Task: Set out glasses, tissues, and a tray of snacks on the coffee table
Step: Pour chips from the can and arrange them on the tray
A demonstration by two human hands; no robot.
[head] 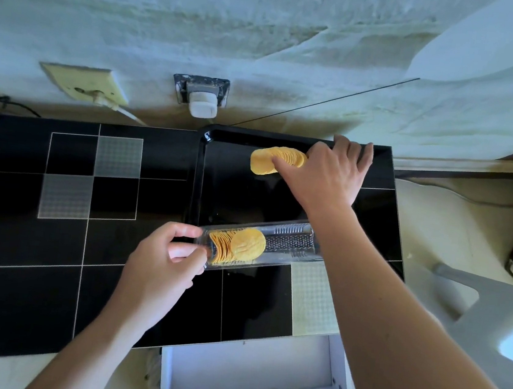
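Head view, looking down on a black tiled counter (15,278) against a rough white wall (174,9). The right hand (324,173) reaches forward over a black tray (220,164) that lies on the counter's far right part; its fingers curl round one end of a stack of yellow crisps (273,161), which rests on its side on the tray near the far rim, the free end pointing left. The right forearm crosses diagonally above the tray and hides the tray's right portion.

The left hand (163,267) is nearer the viewer, palm down, its thumb and fingertips pinching the left end of a clear plastic crisp sleeve (262,247). The sleeve lies across the tray's near edge, its right end passing under the right forearm. A second row of crisps (236,246) fills the sleeve's left half; the ribbed right half holds none.

On the wall behind: a cream socket plate (85,85) with a plugged cord, and a dark socket with a white adapter (201,101). A white open drawer (253,382) projects below the counter's near edge.
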